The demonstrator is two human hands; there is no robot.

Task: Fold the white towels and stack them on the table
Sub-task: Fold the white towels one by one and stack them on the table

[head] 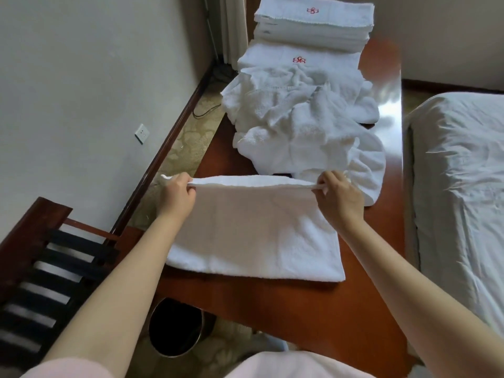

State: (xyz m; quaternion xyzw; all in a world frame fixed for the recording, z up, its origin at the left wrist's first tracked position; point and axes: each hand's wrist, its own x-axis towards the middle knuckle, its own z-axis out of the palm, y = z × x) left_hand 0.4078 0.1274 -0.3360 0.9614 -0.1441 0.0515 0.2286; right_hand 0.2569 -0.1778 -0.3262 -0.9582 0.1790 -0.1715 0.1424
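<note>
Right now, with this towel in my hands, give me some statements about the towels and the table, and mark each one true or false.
1. The left hand and the right hand both pinch the far edge of the held towel. True.
2. The stack of folded towels sits at the far end of the table. True.
3. The loose pile lies nearer the person than the held towel. False: the loose pile lies beyond it, before the stack.
4. The emblem on the stack's top towel is blue. False: the emblem is red.
5. A dark bin stands on the floor at the table's near left. True.
</note>
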